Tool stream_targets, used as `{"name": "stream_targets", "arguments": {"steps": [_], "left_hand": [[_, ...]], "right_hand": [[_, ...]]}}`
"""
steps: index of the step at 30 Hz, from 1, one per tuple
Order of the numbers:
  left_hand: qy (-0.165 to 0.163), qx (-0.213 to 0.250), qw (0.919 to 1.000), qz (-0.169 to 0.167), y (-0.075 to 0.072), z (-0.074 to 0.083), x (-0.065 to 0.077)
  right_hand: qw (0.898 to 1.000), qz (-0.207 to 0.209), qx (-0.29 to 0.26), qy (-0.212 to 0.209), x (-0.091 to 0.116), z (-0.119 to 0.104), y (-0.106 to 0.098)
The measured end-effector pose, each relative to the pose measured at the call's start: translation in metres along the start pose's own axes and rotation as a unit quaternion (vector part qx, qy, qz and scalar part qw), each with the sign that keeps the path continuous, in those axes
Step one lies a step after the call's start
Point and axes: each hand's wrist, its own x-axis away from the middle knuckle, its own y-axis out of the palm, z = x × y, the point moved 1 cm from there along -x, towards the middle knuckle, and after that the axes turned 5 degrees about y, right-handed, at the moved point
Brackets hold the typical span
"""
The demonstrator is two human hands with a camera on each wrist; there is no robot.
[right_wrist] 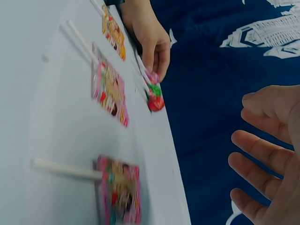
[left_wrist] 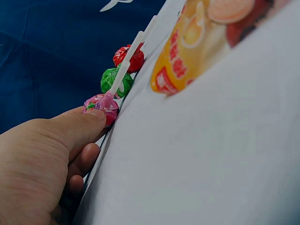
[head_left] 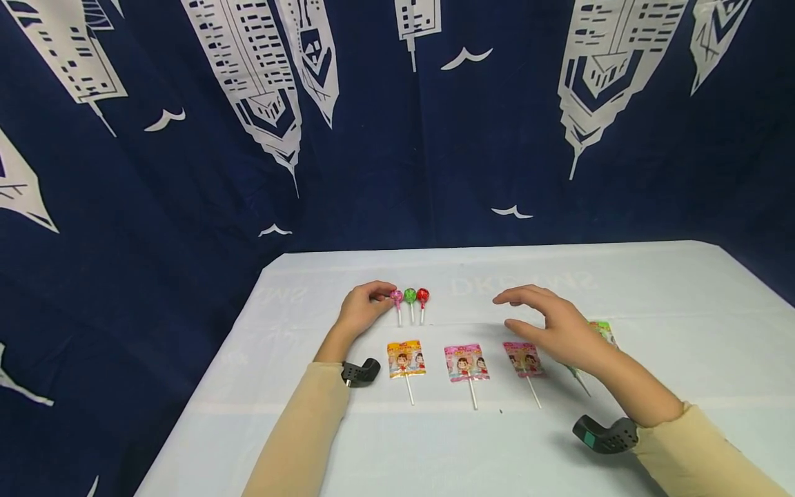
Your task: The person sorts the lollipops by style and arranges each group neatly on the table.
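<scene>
Three round lollipops stand in a row at the back of the table: a pink one (head_left: 397, 296), a green one (head_left: 410, 295) and a red one (head_left: 423, 295), sticks toward me. My left hand (head_left: 363, 308) pinches the pink lollipop's head between thumb and fingers, clearly seen in the left wrist view. My right hand (head_left: 562, 331) hovers over the table on the right, fingers spread and holding nothing. Beneath and beside it lie a pink-wrapped flat lollipop (head_left: 523, 359) and a green-wrapped one (head_left: 602, 331), the latter partly hidden by the hand and wrist.
Closer to me, an orange-wrapped flat lollipop (head_left: 406, 359) and another pink-wrapped one (head_left: 466, 362) lie on the white table (head_left: 435, 455). A dark blue cloth (head_left: 385, 186) with white building prints hangs behind the table's far edge.
</scene>
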Motion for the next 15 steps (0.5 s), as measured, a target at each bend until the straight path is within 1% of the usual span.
{"name": "stream_targets", "arguments": {"steps": [4,10,15], "left_hand": [[-0.002,0.003,1.0000,0.000,0.000,0.000,0.000],[0.002,0.004,1.0000,0.004,0.001,-0.001,0.000],[0.004,-0.001,1.0000,0.005,0.002,-0.001,0.000]], "right_hand": [[1.000,-0.002,0.006,0.010,0.011,0.009,-0.007],[0.999,-0.025,0.006,0.023,0.024,0.026,-0.019],[0.998,-0.031,0.042,0.030,0.031,0.043,-0.026]]}}
